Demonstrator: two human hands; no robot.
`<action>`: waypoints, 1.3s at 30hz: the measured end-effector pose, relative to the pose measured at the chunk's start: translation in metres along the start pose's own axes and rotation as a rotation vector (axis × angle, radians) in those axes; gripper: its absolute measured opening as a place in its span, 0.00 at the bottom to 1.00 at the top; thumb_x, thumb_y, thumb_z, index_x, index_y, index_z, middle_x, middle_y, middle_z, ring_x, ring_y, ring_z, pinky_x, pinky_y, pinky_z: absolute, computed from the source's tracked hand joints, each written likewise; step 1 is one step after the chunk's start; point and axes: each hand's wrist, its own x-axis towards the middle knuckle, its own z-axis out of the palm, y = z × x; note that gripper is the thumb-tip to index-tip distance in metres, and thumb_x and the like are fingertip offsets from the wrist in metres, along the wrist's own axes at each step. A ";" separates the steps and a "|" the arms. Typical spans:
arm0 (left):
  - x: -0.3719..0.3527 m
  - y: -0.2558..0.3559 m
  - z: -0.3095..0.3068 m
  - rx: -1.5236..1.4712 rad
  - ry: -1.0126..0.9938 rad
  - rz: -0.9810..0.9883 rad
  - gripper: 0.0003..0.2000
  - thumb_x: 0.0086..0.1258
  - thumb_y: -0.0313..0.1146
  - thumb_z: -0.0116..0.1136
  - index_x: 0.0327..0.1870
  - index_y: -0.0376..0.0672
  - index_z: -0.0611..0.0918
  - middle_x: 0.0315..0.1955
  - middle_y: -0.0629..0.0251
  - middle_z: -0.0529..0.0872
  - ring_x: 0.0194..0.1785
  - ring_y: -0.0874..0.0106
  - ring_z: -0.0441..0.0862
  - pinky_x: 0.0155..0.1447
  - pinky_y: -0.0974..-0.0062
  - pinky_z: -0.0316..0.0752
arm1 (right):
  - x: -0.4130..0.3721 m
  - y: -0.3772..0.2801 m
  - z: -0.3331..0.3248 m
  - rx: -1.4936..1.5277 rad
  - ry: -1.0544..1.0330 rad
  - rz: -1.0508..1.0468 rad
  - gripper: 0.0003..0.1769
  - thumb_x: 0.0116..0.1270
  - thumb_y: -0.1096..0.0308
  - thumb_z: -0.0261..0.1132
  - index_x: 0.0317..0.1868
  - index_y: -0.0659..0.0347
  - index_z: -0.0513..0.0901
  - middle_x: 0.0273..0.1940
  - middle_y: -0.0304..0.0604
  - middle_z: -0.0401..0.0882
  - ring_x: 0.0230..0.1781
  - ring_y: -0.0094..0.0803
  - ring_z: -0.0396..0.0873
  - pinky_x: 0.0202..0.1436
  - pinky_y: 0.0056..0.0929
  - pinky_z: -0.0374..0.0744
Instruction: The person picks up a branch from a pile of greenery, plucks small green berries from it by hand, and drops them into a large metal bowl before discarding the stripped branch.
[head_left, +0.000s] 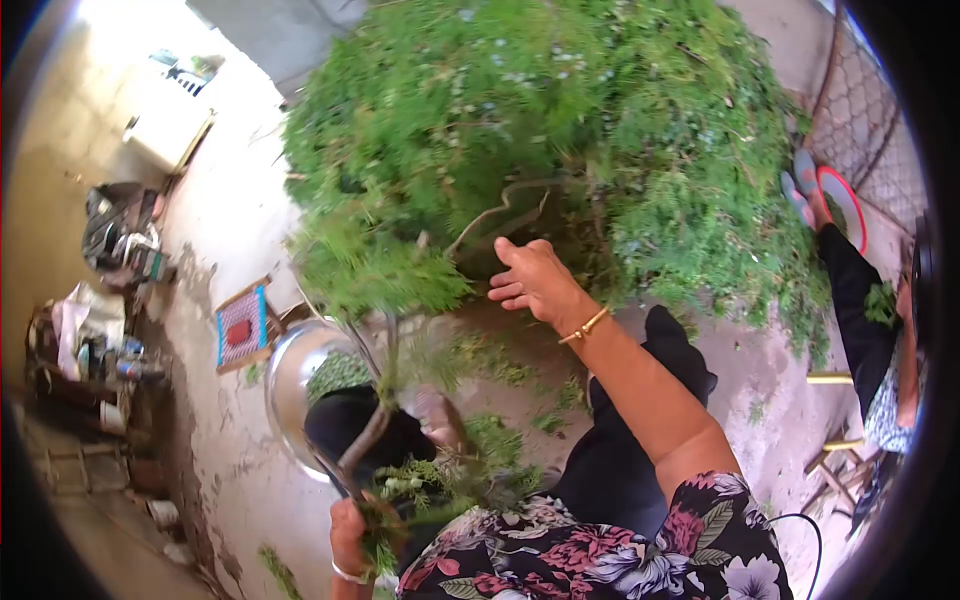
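Observation:
My left hand (348,535) is closed round the lower end of a leafy branch (368,437), low in the view. The branch forks upward, and its feathery green sprays blur in front of a big heap of cut greenery (680,110). My right hand (540,283) reaches forward at the near edge of the heap, thumb and fingers apart, with nothing seen in it. Just beyond its fingertips a bare, crooked twig (482,218) stands out. Beside my leg, a metal basin (290,385) holds small green pieces and is partly hidden by my knee and the branch.
A low woven stool (242,328) stands left of the basin. Bags and household items (105,335) line the left wall. On the right, another person (858,310) sits by a red-rimmed round thing (848,205). Loose sprigs lie on the floor (240,440).

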 end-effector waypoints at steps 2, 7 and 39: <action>0.003 -0.007 -0.017 -0.118 0.035 0.227 0.23 0.60 0.49 0.63 0.35 0.33 0.77 0.19 0.53 0.79 0.15 0.65 0.75 0.16 0.70 0.70 | 0.000 0.015 0.012 -0.087 -0.024 -0.054 0.36 0.67 0.48 0.58 0.56 0.79 0.65 0.46 0.67 0.76 0.37 0.44 0.82 0.34 0.35 0.79; 0.024 0.023 0.011 -0.181 -0.050 0.273 0.23 0.63 0.51 0.58 0.31 0.34 0.73 0.16 0.57 0.75 0.11 0.69 0.68 0.13 0.75 0.62 | -0.026 0.018 0.025 -0.315 -0.218 -0.173 0.25 0.67 0.52 0.60 0.38 0.73 0.78 0.33 0.53 0.82 0.32 0.32 0.83 0.32 0.27 0.79; 0.053 0.014 0.040 -0.558 -0.500 -0.102 0.26 0.71 0.58 0.42 0.51 0.41 0.73 0.15 0.60 0.73 0.14 0.70 0.65 0.17 0.74 0.61 | -0.144 0.048 0.081 -0.223 -0.594 -0.590 0.11 0.58 0.73 0.68 0.40 0.70 0.82 0.31 0.38 0.82 0.30 0.21 0.77 0.35 0.22 0.77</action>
